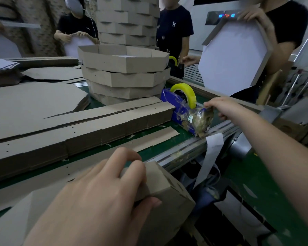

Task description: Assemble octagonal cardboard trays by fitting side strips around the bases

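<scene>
Dim indoor light, brighter at far right, soft shadows, wide-angle bending at edges, near left hand blurred, far figures soft, slight motion blur

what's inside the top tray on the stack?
A sliver of white base shows inside the top tray, over its near wall. That wall covers the rest of the floor, so anything else inside cannot be seen.

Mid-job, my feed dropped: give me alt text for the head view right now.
The left hand grips a folded strip at the near table edge while the right hand pinches tape at the blue dispenser. Behind lie piles of flat strips and a stack of finished trays; other people stand across the table.
</scene>
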A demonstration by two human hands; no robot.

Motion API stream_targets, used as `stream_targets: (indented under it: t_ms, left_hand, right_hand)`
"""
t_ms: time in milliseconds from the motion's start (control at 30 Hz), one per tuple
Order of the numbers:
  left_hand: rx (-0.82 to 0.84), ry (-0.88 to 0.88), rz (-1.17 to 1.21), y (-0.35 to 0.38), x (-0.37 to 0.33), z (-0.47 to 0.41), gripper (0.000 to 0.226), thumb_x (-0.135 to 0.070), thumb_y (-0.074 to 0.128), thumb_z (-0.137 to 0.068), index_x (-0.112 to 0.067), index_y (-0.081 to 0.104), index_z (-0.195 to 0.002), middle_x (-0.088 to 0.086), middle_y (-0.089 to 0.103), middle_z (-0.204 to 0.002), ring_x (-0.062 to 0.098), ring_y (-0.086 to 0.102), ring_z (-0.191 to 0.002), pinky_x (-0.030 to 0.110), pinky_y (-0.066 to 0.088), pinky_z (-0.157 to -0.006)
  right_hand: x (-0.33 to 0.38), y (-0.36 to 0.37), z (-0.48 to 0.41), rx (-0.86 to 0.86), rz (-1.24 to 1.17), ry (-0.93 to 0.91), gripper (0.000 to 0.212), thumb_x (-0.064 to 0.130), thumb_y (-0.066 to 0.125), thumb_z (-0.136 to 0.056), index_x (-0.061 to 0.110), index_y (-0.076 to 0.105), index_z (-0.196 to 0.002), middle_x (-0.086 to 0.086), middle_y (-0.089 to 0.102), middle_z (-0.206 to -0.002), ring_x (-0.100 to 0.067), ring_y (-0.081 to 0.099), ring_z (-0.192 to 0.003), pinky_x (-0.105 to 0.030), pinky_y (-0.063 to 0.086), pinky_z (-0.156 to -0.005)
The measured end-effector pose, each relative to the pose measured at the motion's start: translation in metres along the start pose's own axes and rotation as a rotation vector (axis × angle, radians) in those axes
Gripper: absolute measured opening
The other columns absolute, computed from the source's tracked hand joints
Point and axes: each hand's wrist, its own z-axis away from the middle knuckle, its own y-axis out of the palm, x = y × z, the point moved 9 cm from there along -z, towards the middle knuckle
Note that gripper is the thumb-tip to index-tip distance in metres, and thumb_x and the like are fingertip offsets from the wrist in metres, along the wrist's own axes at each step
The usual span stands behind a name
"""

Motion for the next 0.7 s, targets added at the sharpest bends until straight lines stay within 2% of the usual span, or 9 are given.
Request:
stream_targets:
  t_ms: [167, 233, 267, 333, 467, 533, 600, 700]
  left_hand:
    - [-0.024, -0.006, -0.019, -0.003, 0.0, 0.0, 0.033, -0.057, 0.065, -0.063, -0.027, 0.052, -0.066, -0.009, 0.062, -0.09, 0.013, 0.056, -0.05, 0.023, 0.036, -0.03]
    - [-0.051, -0.006, -0.023, -0.004, 0.001, -0.001, 0.031, -0.05, 0.07, -0.075, -0.027, 0.052, -0.065, -0.009, 0.062, -0.09, 0.014, 0.056, -0.049, 0.023, 0.035, -0.03]
    - [-0.055, -0.008, -0.021, -0.005, 0.001, -0.002, 0.03, -0.051, 0.065, -0.078, -0.027, 0.052, -0.065, -0.009, 0.062, -0.09, 0.014, 0.056, -0.049, 0.023, 0.035, -0.03]
    - [-0.046, -0.016, -0.014, -0.004, 0.002, -0.003, 0.03, -0.056, 0.053, -0.071, -0.027, 0.052, -0.065, -0.009, 0.062, -0.089, 0.014, 0.055, -0.048, 0.021, 0.033, -0.031]
    - [-0.041, -0.012, -0.011, -0.004, 0.003, -0.003, 0.029, -0.05, 0.066, -0.075, -0.026, 0.051, -0.065, -0.01, 0.062, -0.089, 0.013, 0.055, -0.047, 0.018, 0.029, -0.036]
    - [-0.033, -0.016, 0.001, -0.003, 0.004, -0.002, 0.03, -0.048, 0.071, -0.072, -0.026, 0.051, -0.064, -0.01, 0.061, -0.089, 0.013, 0.055, -0.047, 0.023, 0.034, -0.033]
    - [-0.015, -0.016, 0.02, -0.001, 0.004, -0.003, 0.032, -0.054, 0.067, -0.062, -0.027, 0.051, -0.064, -0.011, 0.061, -0.09, 0.013, 0.056, -0.048, 0.026, 0.039, -0.031]
    - [0.001, -0.01, 0.039, 0.002, 0.005, -0.002, 0.034, -0.061, 0.056, -0.068, -0.028, 0.049, -0.066, -0.012, 0.059, -0.092, 0.012, 0.057, -0.05, 0.027, 0.04, -0.031]
  right_hand:
    - [-0.001, 0.007, 0.001, 0.087, -0.271, 0.015, 0.007, 0.022, 0.068, -0.086, 0.019, 0.07, -0.08, -0.001, 0.057, -0.083, -0.009, 0.033, -0.056, -0.022, 0.031, -0.048]
    - [-0.002, 0.007, 0.001, 0.088, -0.402, 0.05, 0.006, 0.018, 0.07, -0.085, 0.018, 0.069, -0.078, 0.002, 0.059, -0.078, -0.006, 0.035, -0.052, -0.02, 0.036, -0.049]
    - [-0.002, 0.007, 0.001, 0.083, -0.46, 0.074, 0.006, 0.018, 0.071, -0.083, 0.018, 0.068, -0.079, 0.003, 0.058, -0.075, -0.005, 0.036, -0.052, -0.02, 0.039, -0.05]
    - [-0.003, 0.005, 0.001, 0.06, -0.537, 0.105, 0.008, 0.017, 0.074, -0.081, 0.017, 0.066, -0.079, 0.005, 0.058, -0.072, -0.004, 0.039, -0.051, -0.021, 0.044, -0.052]
    - [-0.008, 0.006, 0.003, 0.008, -0.692, 0.039, 0.011, 0.012, 0.07, -0.082, 0.013, 0.061, -0.076, 0.004, 0.053, -0.069, -0.002, 0.041, -0.045, -0.026, 0.044, -0.06]
    - [-0.01, 0.009, 0.006, 0.015, -0.81, -0.04, 0.017, 0.008, 0.064, -0.085, 0.011, 0.058, -0.069, 0.004, 0.047, -0.057, -0.004, 0.039, -0.043, -0.025, 0.04, -0.063]
    - [-0.016, 0.012, 0.01, 0.029, -0.958, -0.096, 0.028, 0.004, 0.056, -0.086, 0.012, 0.052, -0.059, 0.004, 0.041, -0.048, -0.006, 0.038, -0.043, -0.027, 0.04, -0.066]
    - [-0.027, 0.013, 0.017, 0.002, -1.111, -0.129, 0.039, -0.002, 0.049, -0.085, 0.013, 0.048, -0.049, 0.001, 0.037, -0.046, -0.009, 0.04, -0.044, -0.029, 0.045, -0.073]
